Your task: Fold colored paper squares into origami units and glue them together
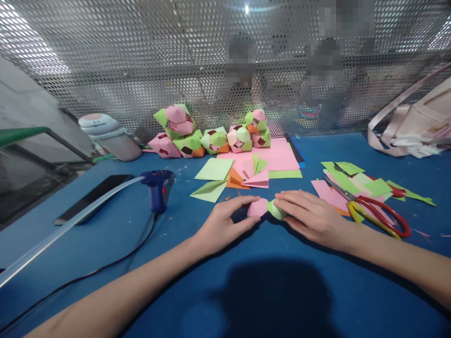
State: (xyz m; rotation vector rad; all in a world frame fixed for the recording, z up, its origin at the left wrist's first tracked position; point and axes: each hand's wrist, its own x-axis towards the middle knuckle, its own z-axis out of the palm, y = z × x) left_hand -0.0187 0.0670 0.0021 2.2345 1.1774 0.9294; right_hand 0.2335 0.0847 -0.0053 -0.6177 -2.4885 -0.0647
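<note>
Between my two hands, low over the blue table (pixel 197 291), is a small folded paper piece (pixel 258 208), pink on its left side and light green on its right. My left hand (pixel 227 220) pinches the pink side between thumb and fingers. The green side lies under the fingers of my right hand (pixel 312 216), which close over it and partly hide it. Just beyond my hands lie folded pink paper (pixel 257 180), orange paper (pixel 235 179) and pale green sheets (pixel 214 169).
Several pink and green folded paper balls (pixel 214 139) line the perforated metal screen (pixel 197 61). A blue glue gun (pixel 158 190) with a long clear stick stands left, near a dark phone (pixel 93 199) and a lidded cup (pixel 114 141). Scissors (pixel 382 216) rest on paper scraps at right, before a pale bag (pixel 419 117).
</note>
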